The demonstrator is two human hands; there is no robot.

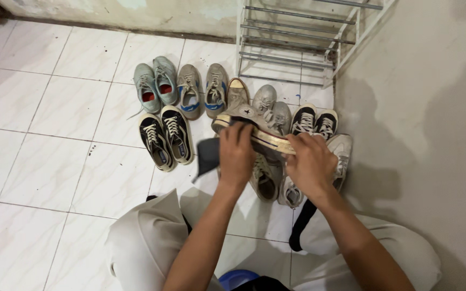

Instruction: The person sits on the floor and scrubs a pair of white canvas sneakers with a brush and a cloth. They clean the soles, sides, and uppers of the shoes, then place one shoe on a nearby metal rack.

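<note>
Hands: two, both the person's own, reaching forward over the floor (44,167).
Left hand (237,153): grip closed on a dark cloth (207,155), pressed against the side of the held shoe.
Right hand (312,164): grip closed around the sole end of the held shoe.
Held shoe (249,119): one grey high-top sneaker with a pale, worn sole edge, lifted above the floor between the two hands, lying on its side over the rows of shoes.
Pale green sneakers (155,86): one pair, far row, red insoles showing.
Grey and blue sneakers (203,90): one pair, just beside the green pair.
Black lace-up sneakers (165,134): one pair, white laces, nearer row, left of the left hand.
Small black sneakers (314,122): one pair, white toe caps, near the wall (422,108).
Other shoes: several more grey and white ones partly hidden under the hands; exact count cannot be told.
Shoe rack (297,40): one, white frame with metal bars, standing in the corner behind the shoes.
Floor: white tiles, carrying all the shoes.
Knees: two, in pale trousers (146,242), one at each side of the arms.
</note>
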